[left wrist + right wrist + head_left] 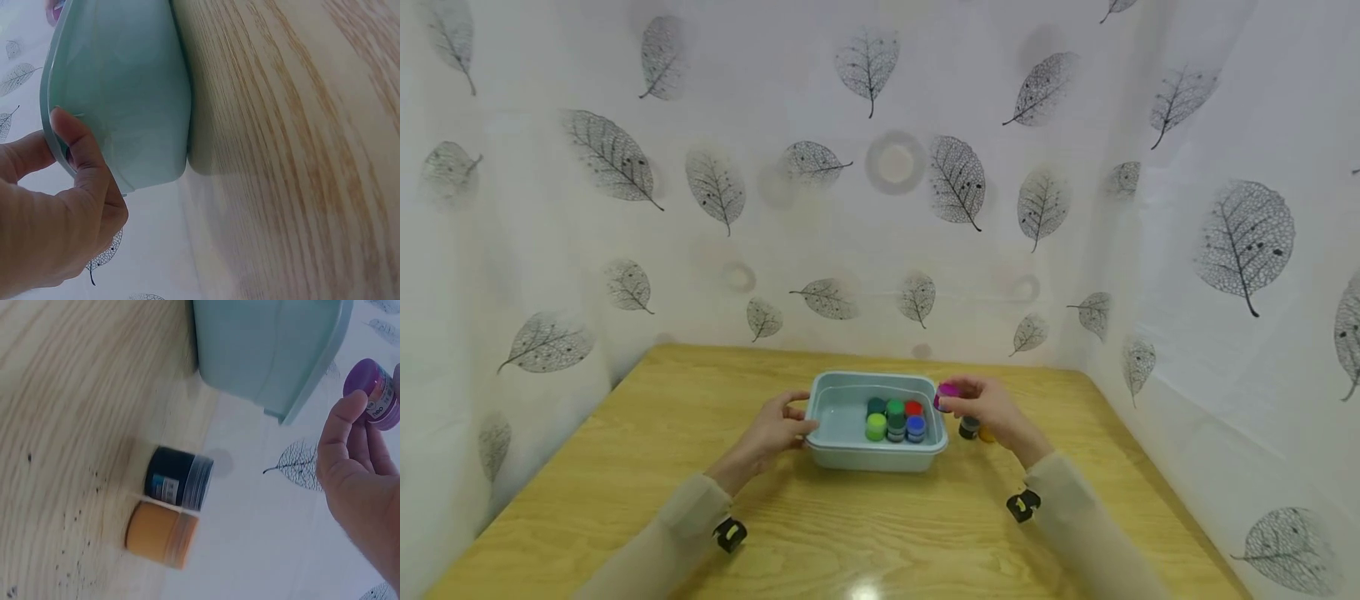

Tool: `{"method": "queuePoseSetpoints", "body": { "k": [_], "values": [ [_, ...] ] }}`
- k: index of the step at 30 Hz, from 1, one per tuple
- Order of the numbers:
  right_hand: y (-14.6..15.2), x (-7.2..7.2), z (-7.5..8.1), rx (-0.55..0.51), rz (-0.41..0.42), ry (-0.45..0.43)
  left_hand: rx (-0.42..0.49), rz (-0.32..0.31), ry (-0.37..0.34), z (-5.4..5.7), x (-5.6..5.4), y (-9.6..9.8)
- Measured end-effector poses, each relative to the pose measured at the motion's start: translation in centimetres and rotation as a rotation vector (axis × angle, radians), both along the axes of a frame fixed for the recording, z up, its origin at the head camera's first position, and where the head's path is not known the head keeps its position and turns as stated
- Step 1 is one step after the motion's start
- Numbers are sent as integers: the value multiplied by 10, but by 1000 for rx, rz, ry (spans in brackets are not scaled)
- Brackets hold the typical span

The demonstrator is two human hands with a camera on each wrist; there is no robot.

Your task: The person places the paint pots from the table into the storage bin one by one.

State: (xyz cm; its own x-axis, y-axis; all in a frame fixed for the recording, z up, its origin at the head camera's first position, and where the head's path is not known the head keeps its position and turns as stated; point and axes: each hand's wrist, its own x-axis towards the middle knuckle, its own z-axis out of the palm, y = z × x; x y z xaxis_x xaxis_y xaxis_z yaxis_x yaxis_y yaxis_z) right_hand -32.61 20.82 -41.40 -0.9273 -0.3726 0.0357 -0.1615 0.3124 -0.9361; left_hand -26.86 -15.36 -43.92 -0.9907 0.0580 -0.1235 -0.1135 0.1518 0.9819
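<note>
A pale blue-green plastic basin point(842, 461) stands on the table, with several small paint jars in its right half, among them a lime green jar point(876, 427), a blue jar point(916, 429) and a red jar point(913, 408). My left hand point(777, 427) grips the basin's left rim, thumb and fingers on either side of it. Beside the basin's right rim, my right hand point(992, 410) pinches a purple paint jar point(380, 394) above the table. Below that hand, a black jar point(178, 477) and an orange jar point(160, 534) stand side by side on the wood.
The wooden table point(865, 533) reaches to a white curtain point(880, 242) with leaf prints, which hangs behind it and along both sides. Dark wrist devices sit on both sleeves.
</note>
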Motion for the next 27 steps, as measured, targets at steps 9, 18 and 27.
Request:
{"method": "queuePoseSetpoints", "body": {
  "k": [9, 18, 27],
  "values": [
    [-28, 7, -2, -20, 20, 49, 33, -8, 3, -2, 1, 0],
    [-61, 4, -6, 28, 73, 47, 38, 15, -2, -3, 0, 1],
    [-81, -2, -9, 177, 103, 67, 35, 10, 10, -3, 0, 3]
  ]
}}
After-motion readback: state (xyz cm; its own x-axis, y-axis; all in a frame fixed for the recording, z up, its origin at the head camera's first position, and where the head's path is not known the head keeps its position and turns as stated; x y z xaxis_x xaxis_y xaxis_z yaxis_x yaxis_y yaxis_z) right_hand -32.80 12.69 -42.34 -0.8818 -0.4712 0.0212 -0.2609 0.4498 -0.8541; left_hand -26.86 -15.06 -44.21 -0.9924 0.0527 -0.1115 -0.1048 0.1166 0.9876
